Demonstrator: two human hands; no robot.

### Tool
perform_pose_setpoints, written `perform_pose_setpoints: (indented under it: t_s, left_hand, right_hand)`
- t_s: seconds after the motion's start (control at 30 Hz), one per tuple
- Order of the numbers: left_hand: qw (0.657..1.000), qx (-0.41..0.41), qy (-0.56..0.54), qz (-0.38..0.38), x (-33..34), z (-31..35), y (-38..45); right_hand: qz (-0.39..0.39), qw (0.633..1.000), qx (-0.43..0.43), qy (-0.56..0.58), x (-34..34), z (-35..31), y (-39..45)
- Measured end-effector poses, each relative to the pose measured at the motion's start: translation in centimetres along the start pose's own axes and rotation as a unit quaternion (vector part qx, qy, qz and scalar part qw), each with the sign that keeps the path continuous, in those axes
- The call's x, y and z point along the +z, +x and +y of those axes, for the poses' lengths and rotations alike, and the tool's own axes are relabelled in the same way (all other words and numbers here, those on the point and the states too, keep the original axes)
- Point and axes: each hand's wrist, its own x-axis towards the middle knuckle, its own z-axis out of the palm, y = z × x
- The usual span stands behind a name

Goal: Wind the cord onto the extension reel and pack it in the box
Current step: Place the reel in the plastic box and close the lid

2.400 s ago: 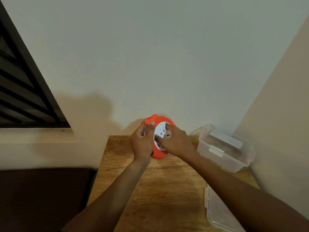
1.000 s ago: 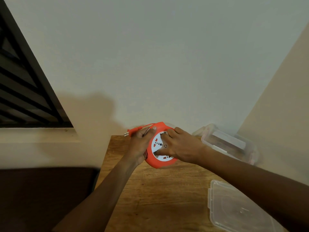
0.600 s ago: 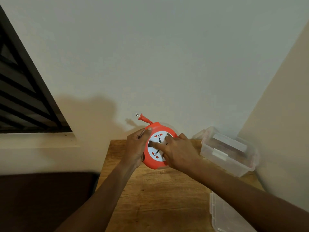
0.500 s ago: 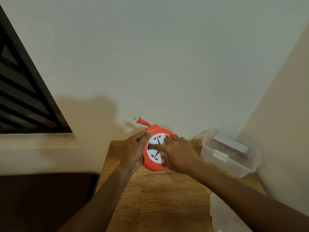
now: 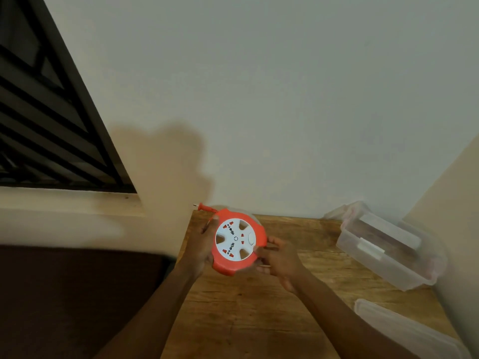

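Holding the reel (image 5: pixel 238 245) upright above the tabletop (image 5: pixel 259 314), I have my left hand (image 5: pixel 201 248) wrapped round its left rim and my right hand (image 5: pixel 278 259) pinching the lower right edge with the fingertips; both are closed on it, and its white socket face is turned toward me; the plug (image 5: pixel 203 207) pokes out at the upper left on a short tail of cord, so I judge the winding nearly done but not finished. If I pack now, that loose tail could catch on the wall of the box (image 5: pixel 383 251), which sits open at the far right, well apart from the reel; the lid (image 5: pixel 404 332) lies nearer me on the right. My right grip looks light, so the reel could twist or drop on the carry; the plug could also spring back out if the drum is not held; how much cord is inside I cannot tell.
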Motion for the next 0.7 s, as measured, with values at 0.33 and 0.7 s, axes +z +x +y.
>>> perform_pose_setpoints:
  t_s: [0.33,0.7]
  left_hand:
    - [0.983,-0.096,0.153,-0.022,-5.4,-5.4,3.5]
    - [0.97,-0.085,0.223,0.042,-6.7,-8.8,5.3]
  right_hand:
    - [0.034,0.993,0.052,-0.103,4.3,3.7,5.5]
    - [0.117,0.976,0.018,-0.185,5.6,5.5,8.1]
